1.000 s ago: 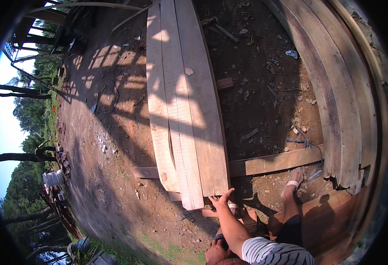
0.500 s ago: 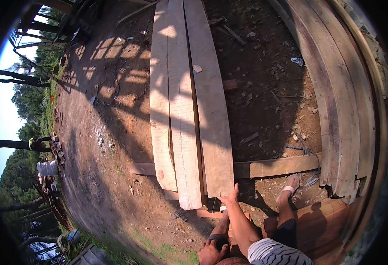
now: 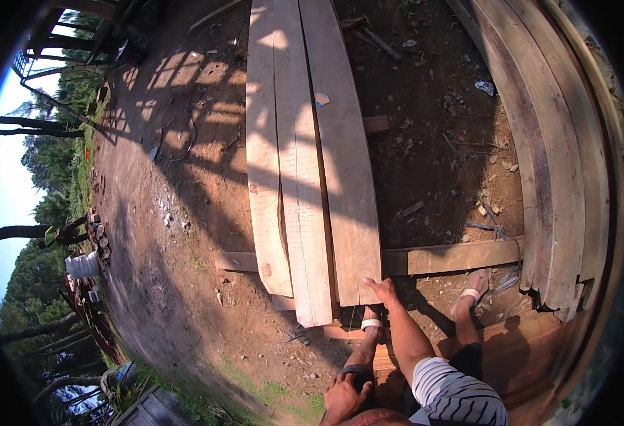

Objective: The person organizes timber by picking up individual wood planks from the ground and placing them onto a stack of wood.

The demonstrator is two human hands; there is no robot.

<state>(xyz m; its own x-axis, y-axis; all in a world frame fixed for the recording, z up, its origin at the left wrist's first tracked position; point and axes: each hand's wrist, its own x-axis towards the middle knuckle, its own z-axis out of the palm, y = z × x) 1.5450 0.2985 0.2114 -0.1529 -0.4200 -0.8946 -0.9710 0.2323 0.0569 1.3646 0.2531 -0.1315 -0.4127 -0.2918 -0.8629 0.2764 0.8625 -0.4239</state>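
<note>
Three long sawn wooden planks lie side by side in front of me. My right hand (image 3: 383, 290) is at the near right corner of the right plank (image 3: 351, 206), its thumb on top and the other fingers mostly hidden at the edge. Beside it lie the middle plank (image 3: 305, 213), whose end reaches closest to me, and the left plank (image 3: 263, 206). My left hand (image 3: 343, 396) rests on my bent left leg, over the dark cloth at the knee, fingers somewhat apart and holding nothing.
A wooden crosspiece (image 3: 454, 257) runs beneath the planks. More long boards (image 3: 553, 163) are stacked along the right. My sandalled feet stand near the plank ends. Reddish boards (image 3: 525, 355) lie at lower right. Bare dirt (image 3: 184, 284) spreads left, with a white bundle (image 3: 81, 266) farther off.
My right hand has shifted from below the right plank's end to its corner, the thumb now across the top. My view has moved slightly; the left hand stays on the leg.
</note>
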